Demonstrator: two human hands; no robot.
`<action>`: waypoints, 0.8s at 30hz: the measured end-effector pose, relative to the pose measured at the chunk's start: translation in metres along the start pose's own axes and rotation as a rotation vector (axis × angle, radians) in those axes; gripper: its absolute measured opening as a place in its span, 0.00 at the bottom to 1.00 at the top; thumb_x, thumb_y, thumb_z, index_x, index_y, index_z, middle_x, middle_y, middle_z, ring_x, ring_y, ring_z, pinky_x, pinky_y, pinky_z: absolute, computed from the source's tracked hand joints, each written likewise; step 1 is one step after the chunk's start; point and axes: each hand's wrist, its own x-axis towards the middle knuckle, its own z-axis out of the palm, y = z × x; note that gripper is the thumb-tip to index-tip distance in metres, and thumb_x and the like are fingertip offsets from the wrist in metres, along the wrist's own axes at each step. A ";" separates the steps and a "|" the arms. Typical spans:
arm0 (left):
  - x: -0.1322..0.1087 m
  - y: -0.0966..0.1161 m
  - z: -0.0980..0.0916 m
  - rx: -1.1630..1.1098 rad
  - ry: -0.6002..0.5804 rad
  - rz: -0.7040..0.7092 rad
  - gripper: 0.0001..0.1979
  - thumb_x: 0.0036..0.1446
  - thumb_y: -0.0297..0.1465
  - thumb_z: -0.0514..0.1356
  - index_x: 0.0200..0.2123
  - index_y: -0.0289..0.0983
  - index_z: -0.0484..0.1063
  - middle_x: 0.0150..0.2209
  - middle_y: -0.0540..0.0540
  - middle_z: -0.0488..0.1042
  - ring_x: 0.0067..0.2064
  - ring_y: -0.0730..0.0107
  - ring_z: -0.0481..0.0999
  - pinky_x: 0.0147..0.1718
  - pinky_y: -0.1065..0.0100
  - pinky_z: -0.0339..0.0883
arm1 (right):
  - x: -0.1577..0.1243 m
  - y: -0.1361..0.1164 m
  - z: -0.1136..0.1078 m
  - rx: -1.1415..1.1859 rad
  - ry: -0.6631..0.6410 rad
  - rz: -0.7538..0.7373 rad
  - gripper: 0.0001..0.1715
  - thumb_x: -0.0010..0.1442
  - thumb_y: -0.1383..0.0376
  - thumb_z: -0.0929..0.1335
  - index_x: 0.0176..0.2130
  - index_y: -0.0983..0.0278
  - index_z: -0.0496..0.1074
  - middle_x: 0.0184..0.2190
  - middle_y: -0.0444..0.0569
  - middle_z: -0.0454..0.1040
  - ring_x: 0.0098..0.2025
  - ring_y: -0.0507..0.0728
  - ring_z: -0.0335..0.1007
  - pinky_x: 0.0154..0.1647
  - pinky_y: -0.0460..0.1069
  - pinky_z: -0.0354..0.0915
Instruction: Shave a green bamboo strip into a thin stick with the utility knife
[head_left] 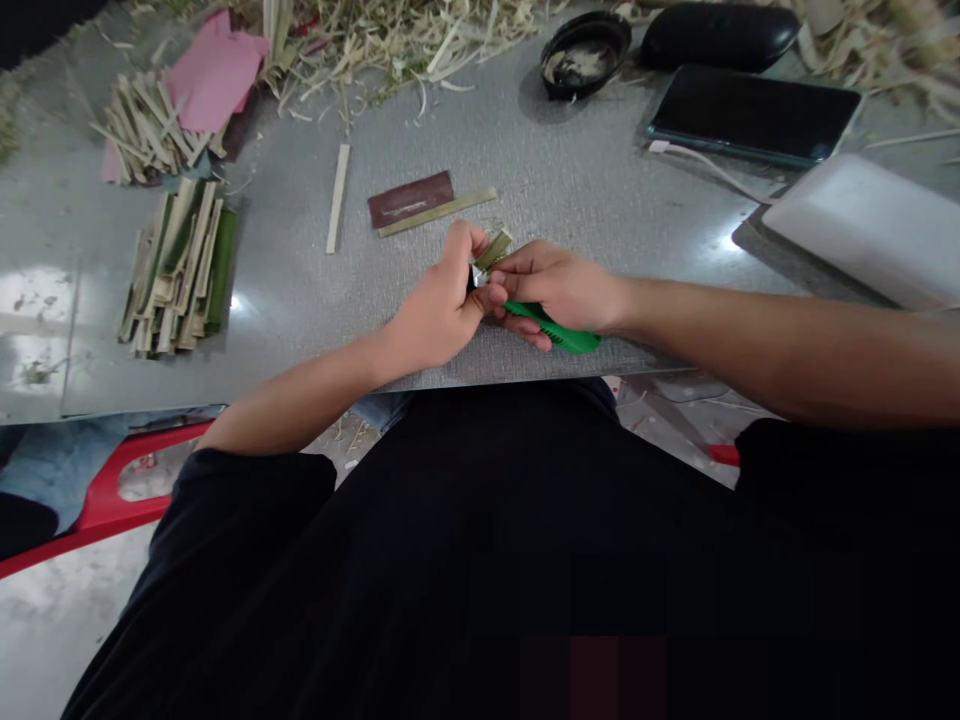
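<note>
Both hands meet near the tbl's [300, 310] front edge, close together. R hand [559, 285] is closed around a green-handled cutter [566, 335], w/ its fingertips at a short bamboo strip [496, 246] that pokes up btwn the two hands. L hand [439, 310] is curled in at the cutter's metal end, thumb near the strip — can't tell exactly what it pinches (fingers hide it).

Just beyond: a maroon card [409, 196] w/ a thin green strip [442, 210] along its near edge, plus a pale strip [337, 200] lying alone to the L. Far L, a stack of cut strips [176, 275]; behind it, a 2nd pile [142, 130] next to pink paper [214, 75]. Shavings [420, 40] litter the back — black dish [570, 92] & phone [754, 115] back R.
</note>
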 end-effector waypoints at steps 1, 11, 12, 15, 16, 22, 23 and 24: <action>-0.001 0.000 0.000 0.002 -0.003 0.005 0.23 0.87 0.59 0.66 0.55 0.49 0.65 0.43 0.50 0.73 0.35 0.60 0.73 0.36 0.54 0.70 | -0.001 -0.001 0.003 -0.015 0.033 0.005 0.32 0.92 0.51 0.76 0.35 0.58 0.71 0.20 0.40 0.68 0.16 0.52 0.65 0.16 0.46 0.67; 0.010 -0.006 -0.004 -0.125 -0.060 -0.076 0.38 0.79 0.73 0.69 0.57 0.49 0.59 0.42 0.51 0.68 0.38 0.63 0.75 0.38 0.56 0.72 | -0.006 -0.002 0.018 -0.058 0.194 -0.050 0.41 0.92 0.38 0.75 0.34 0.57 0.68 0.20 0.42 0.67 0.18 0.53 0.64 0.18 0.47 0.67; 0.012 -0.006 -0.005 -0.159 -0.077 -0.104 0.39 0.78 0.73 0.71 0.57 0.49 0.58 0.41 0.51 0.68 0.38 0.64 0.74 0.38 0.57 0.72 | -0.006 -0.002 0.015 -0.057 0.166 -0.052 0.41 0.92 0.36 0.75 0.34 0.57 0.68 0.20 0.42 0.67 0.18 0.52 0.65 0.18 0.48 0.66; 0.016 -0.002 -0.007 -0.221 -0.116 -0.207 0.38 0.79 0.70 0.72 0.57 0.48 0.58 0.44 0.50 0.73 0.39 0.67 0.75 0.40 0.58 0.75 | -0.005 -0.002 0.005 -0.067 0.085 -0.071 0.42 0.90 0.34 0.76 0.34 0.58 0.71 0.20 0.42 0.69 0.17 0.52 0.66 0.17 0.47 0.67; 0.017 0.001 -0.007 -0.240 -0.127 -0.235 0.38 0.80 0.70 0.72 0.57 0.48 0.59 0.44 0.50 0.75 0.40 0.67 0.76 0.41 0.58 0.77 | -0.004 -0.002 0.001 -0.074 0.064 -0.069 0.41 0.90 0.35 0.76 0.35 0.58 0.72 0.21 0.41 0.70 0.17 0.52 0.67 0.17 0.47 0.68; 0.016 0.015 -0.005 -0.308 -0.143 -0.306 0.35 0.81 0.65 0.75 0.54 0.48 0.60 0.42 0.50 0.82 0.42 0.60 0.86 0.42 0.53 0.84 | 0.000 -0.007 -0.011 -0.074 0.031 0.037 0.34 0.93 0.46 0.75 0.36 0.61 0.77 0.20 0.43 0.71 0.16 0.53 0.69 0.17 0.48 0.68; 0.016 0.016 -0.005 -0.304 -0.135 -0.305 0.34 0.81 0.64 0.75 0.53 0.48 0.60 0.41 0.50 0.82 0.42 0.60 0.86 0.41 0.52 0.84 | 0.000 -0.008 -0.011 -0.070 0.037 0.047 0.34 0.93 0.48 0.75 0.36 0.61 0.77 0.20 0.43 0.70 0.15 0.53 0.68 0.17 0.48 0.68; 0.016 0.017 -0.005 -0.293 -0.125 -0.301 0.33 0.82 0.63 0.75 0.53 0.48 0.60 0.40 0.50 0.82 0.41 0.60 0.86 0.41 0.52 0.84 | 0.000 -0.009 -0.010 -0.069 0.036 0.057 0.33 0.93 0.48 0.76 0.35 0.61 0.77 0.20 0.44 0.70 0.15 0.53 0.69 0.16 0.48 0.68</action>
